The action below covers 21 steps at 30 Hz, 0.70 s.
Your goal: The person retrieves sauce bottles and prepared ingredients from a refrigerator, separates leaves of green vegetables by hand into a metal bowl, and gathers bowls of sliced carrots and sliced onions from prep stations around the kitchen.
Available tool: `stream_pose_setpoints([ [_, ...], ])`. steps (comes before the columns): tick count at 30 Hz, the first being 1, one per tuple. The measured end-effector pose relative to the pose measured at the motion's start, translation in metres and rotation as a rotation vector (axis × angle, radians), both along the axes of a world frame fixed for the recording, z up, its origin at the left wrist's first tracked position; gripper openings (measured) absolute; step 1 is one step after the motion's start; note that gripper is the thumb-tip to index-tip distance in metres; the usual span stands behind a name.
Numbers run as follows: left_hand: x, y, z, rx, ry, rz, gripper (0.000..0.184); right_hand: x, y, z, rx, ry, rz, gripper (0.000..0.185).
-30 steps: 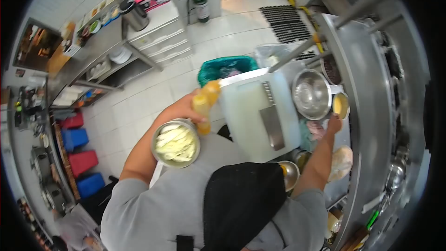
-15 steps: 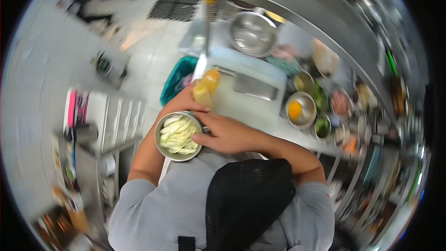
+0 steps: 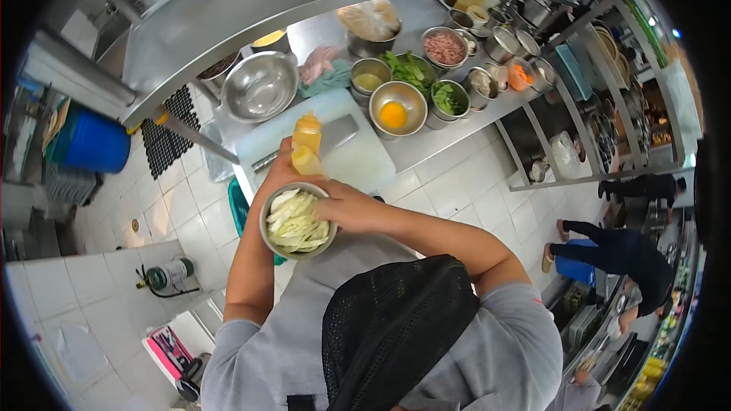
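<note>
Since the picture of one second ago, the right hand (image 3: 354,209) has moved from a container with yellow content, far at the right, to the vegetable bowl (image 3: 298,256) near the body, and the whole view has turned. Going from left to right, the grip of the left hand (image 3: 280,172) is clamped on two bottles, an orange squeeze bottle (image 3: 307,135) and a pale yellow squeeze bottle (image 3: 306,160), which stand close together; part of its fingers is hidden. Just nearer to the body is the vegetable bowl, filled with pale cut vegetable (image 3: 295,221), beside the left forearm and in front of the grey shirt (image 3: 304,289). More to the right, the grip of the right hand is closed on the rim of this bowl, with its thumb inside, over the vegetable; its other fingers I cannot see well. Half a second ago this hand was already at the bowl. Beyond the hands, the table (image 3: 426,146) carries, again from the left, a steel mixing bowl (image 3: 260,87), then a cutting board (image 3: 365,161) with a cleaver (image 3: 331,135) lying on it, partly behind the bottles, then a yolk bowl (image 3: 415,106), leafy greens (image 3: 409,72) and minced meat (image 3: 445,47). One second ago the cutting board lay to the right of the bottles in the view; now it lies behind them.
</note>
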State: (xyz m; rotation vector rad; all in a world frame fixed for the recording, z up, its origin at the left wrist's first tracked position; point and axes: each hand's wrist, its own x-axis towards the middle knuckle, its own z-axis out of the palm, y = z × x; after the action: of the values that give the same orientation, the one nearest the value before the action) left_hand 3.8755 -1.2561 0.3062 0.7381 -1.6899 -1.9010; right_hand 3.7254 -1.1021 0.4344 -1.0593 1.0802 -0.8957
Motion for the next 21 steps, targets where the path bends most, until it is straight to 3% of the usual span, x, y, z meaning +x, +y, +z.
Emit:
stream_pose_setpoints([
  [1,-0.021,-0.004,0.007,-0.001,0.007,0.033,0.052,-0.022,0.0,-0.005,0.001,-0.005,-0.012,0.063],
  [3,-0.048,-0.018,0.011,-0.353,-0.13,0.025,0.055,-0.06,0.011,-0.008,0.111,0.07,-0.18,0.069],
  [7,-0.074,-0.028,0.005,-0.516,-0.15,0.056,0.057,-0.119,0.051,-0.036,0.086,-0.004,-0.465,0.065],
  [9,-0.088,-0.019,0.009,-0.539,-0.202,0.07,0.056,-0.151,0.072,-0.016,0.145,0.047,-0.638,0.066],
  [13,-0.116,0.01,-0.013,-0.456,-0.154,0.179,0.05,-0.221,0.101,-0.017,0.206,-0.01,-0.711,0.068],
  [15,-0.129,0.029,-0.032,-0.375,-0.097,0.223,0.05,-0.251,0.109,-0.041,0.309,0.078,-0.784,0.072],
  [17,-0.142,0.048,-0.036,-0.532,-0.106,0.277,0.05,-0.274,0.111,-0.091,0.289,0.056,-0.838,0.073],
  [21,-0.16,0.068,-0.033,-0.815,-0.188,0.315,0.051,-0.296,0.086,-0.129,0.26,0.086,-0.9,0.066],
])
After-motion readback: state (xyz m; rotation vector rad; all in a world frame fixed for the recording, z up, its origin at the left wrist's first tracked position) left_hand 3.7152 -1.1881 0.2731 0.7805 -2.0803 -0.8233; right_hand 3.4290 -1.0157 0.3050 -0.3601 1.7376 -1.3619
